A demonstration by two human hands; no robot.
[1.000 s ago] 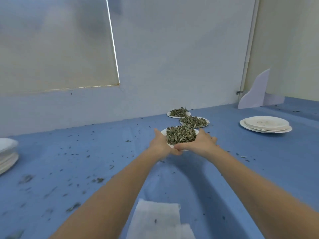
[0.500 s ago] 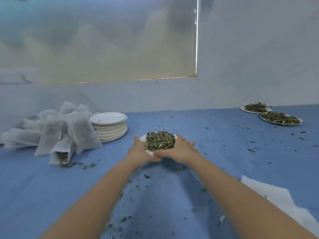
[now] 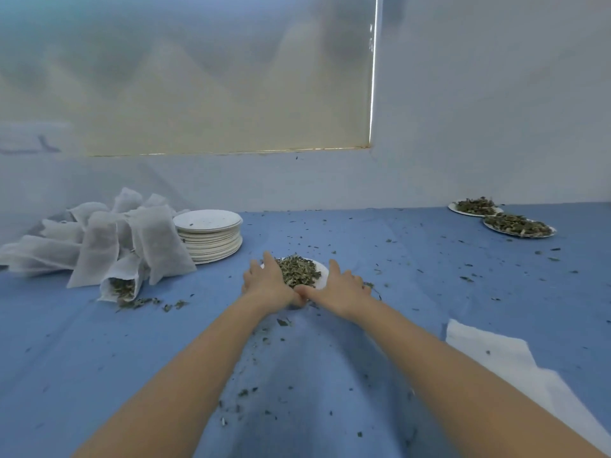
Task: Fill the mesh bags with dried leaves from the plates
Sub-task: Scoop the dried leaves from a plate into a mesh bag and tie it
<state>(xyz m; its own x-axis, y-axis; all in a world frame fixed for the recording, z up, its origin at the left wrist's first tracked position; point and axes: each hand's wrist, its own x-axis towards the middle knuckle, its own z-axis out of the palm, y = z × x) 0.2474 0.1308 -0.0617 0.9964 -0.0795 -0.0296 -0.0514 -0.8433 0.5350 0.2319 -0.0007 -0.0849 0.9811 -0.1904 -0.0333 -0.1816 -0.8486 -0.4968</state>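
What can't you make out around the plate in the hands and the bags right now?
Head view only:
- Near rim of the held plate: covered by the left hand and right hand, so the grip beneath is unseen.
- Fingertips: hidden under the plate.
- Mesh bags: piled together, count and fill unclear; only one shows leaves.
- White cloth: cut off by the right edge.
- Far plates: too small for detail.

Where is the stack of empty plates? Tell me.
In the head view, the stack of empty plates sits on the blue table at left, by the wall, beside the pile of mesh bags.
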